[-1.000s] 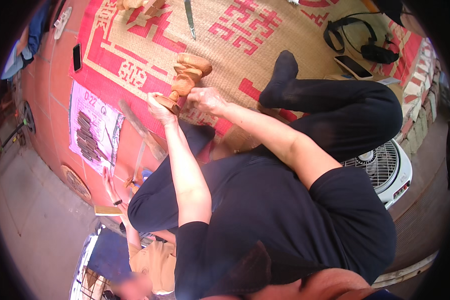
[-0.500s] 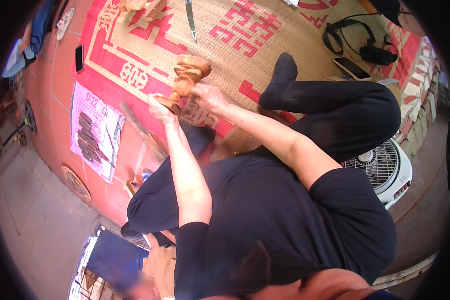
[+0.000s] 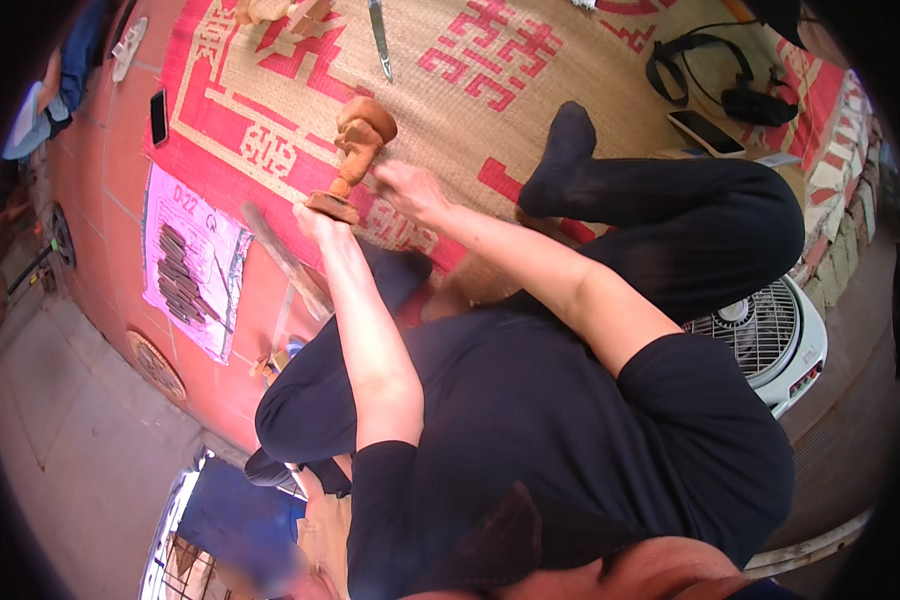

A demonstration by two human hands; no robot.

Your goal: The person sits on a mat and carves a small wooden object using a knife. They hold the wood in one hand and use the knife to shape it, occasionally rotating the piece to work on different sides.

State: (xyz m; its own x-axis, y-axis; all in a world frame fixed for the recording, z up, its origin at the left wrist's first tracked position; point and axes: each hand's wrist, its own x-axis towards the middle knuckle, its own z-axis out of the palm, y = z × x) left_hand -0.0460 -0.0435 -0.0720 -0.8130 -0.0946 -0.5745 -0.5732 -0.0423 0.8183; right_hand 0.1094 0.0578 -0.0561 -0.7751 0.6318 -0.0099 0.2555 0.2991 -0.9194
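A carved, turned wooden piece (image 3: pixel 358 150) with a round flared top, a narrow neck and a disc-shaped base is held above the mat, tilted with its top away from me. My left hand (image 3: pixel 320 226) is closed on the base from below, its fingers mostly hidden behind the wood. Close to the right side of the neck, my right hand (image 3: pixel 410 190) has its fingers curled together. What those fingers hold, if anything, is too small to make out.
A red-and-tan woven mat (image 3: pixel 450 130) bears a pointed blade (image 3: pixel 381 42) and other wooden pieces (image 3: pixel 265 10). At left are a pink sheet (image 3: pixel 185 345) with several dark slim tools, a wooden stick (image 3: pixel 288 265) and a phone (image 3: pixel 159 117). A fan (image 3: pixel 755 330) stands right; people are nearby.
The wooden piece has turned in my left hand, its top swinging left and away from me and its base showing more edge-on. My right hand has shifted slightly left and away.
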